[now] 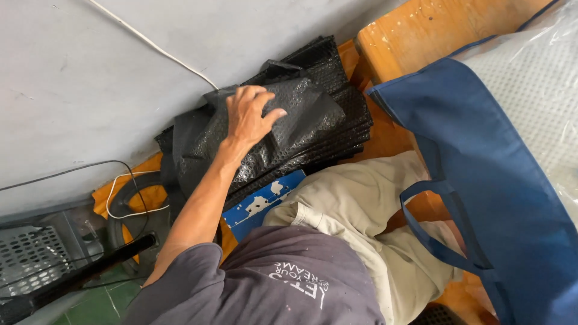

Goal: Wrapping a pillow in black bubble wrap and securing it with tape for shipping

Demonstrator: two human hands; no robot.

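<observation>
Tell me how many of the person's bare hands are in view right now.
1. The left hand lies palm-down on the top black bubble-wrap sheet of the stack beside the grey wall. The right hand is out of view, perhaps hidden behind the large blue fabric bag.

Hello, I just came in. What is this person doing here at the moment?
A seated person reaches the left hand out to a stack of black bubble-wrap sheets that lies by the grey wall. The hand rests flat on the top sheet, fingers spread, not closed around it. The right hand is not in view. A blue fabric bag stands open beside the person's leg, in front of a wooden board. White and black cables lie by the wall.
</observation>
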